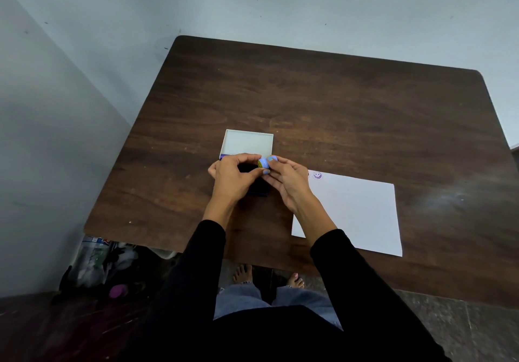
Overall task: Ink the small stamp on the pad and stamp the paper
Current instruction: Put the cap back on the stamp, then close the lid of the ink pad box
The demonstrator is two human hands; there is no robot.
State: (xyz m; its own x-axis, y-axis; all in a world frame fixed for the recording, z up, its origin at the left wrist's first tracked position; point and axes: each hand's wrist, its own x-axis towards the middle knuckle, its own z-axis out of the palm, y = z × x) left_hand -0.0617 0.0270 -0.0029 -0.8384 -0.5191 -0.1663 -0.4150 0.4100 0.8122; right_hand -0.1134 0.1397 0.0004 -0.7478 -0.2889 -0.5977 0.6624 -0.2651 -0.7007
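Note:
The small stamp (264, 162), a light blue round piece with a yellow face on its end, is pinched between the fingertips of my left hand (233, 177) and my right hand (286, 181). Both hands hover over the dark ink pad (257, 191), which they mostly hide. The pad's white lid (247, 143) lies open just behind it. To the right, the white paper (355, 212) lies flat with a purple smiley print (317, 175) near its far left corner. A second print beside it is partly covered by my right hand.
The dark wooden table (337, 103) stands in a corner against pale walls. Bags and clutter (106, 266) sit on the floor under its left edge. My bare feet (266, 276) show below the near edge.

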